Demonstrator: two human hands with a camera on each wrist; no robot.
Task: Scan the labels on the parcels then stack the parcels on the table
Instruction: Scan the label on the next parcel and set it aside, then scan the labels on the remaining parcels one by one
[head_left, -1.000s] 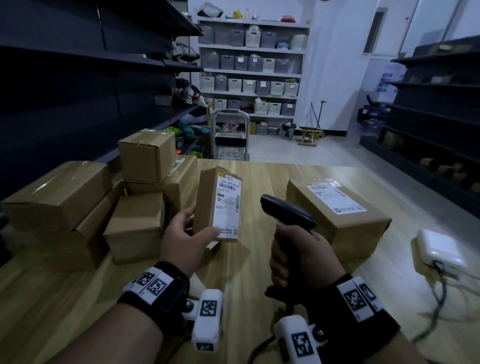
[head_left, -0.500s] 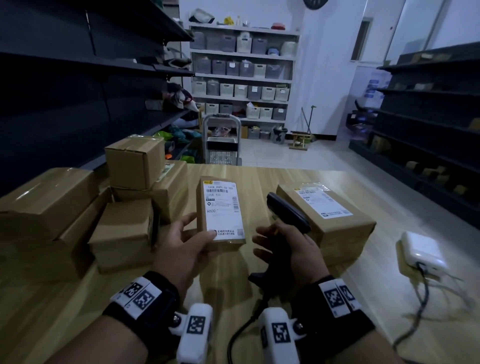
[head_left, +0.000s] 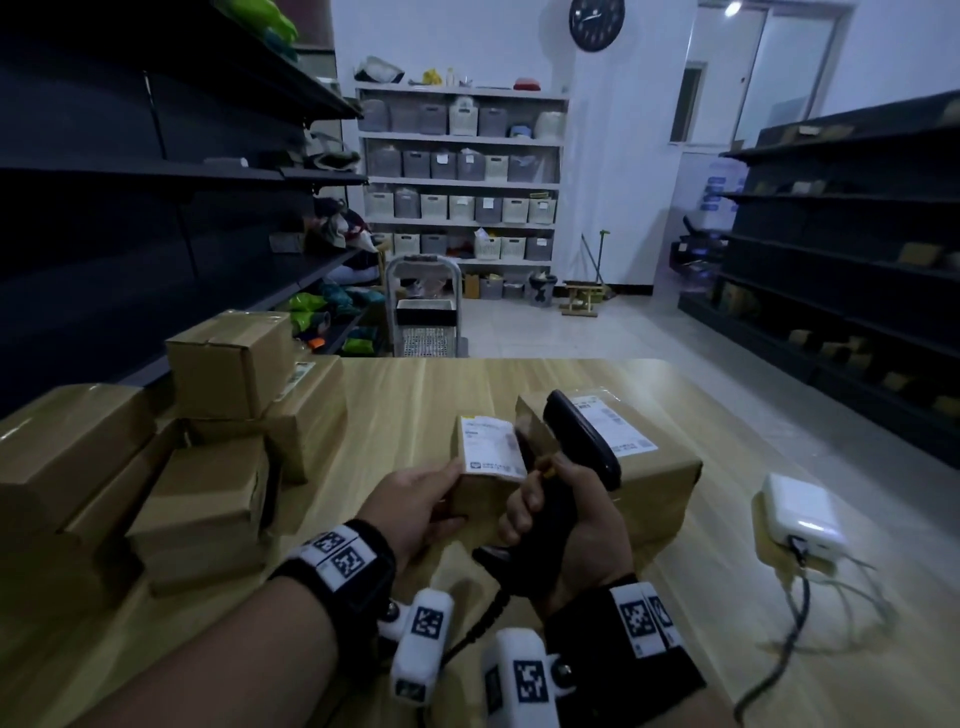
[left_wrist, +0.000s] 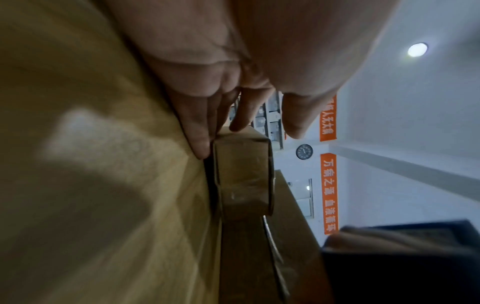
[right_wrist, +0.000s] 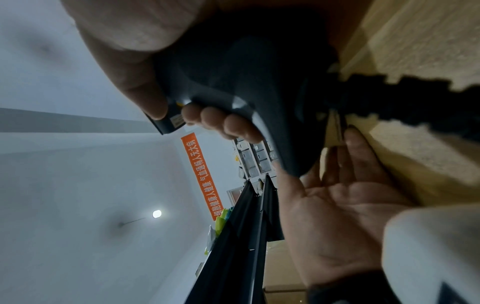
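My left hand (head_left: 451, 491) holds a small brown parcel (head_left: 488, 457), thumb on its near top edge and fingers straight under its near side. Its white label faces up. The parcel (left_wrist: 244, 174) sits low over the wooden table (head_left: 415, 405), tight against the left side of a large labelled parcel (head_left: 660, 483). My right hand (head_left: 550, 506) grips the handle of a black barcode scanner (head_left: 582, 441), which stands upright just right of the small parcel. In the right wrist view my fingers (right_wrist: 221, 121) wrap the scanner (right_wrist: 246, 72).
A pile of several brown parcels (head_left: 208, 467) fills the table's left side. A white box-shaped device (head_left: 800, 512) with cables lies at the right edge. Dark shelving flanks both sides, and a step stool (head_left: 426, 312) stands beyond the table's far edge.
The small parcel went from upright to flat, label up, and came down and right against the large parcel. The scanner hand closed in beside it.
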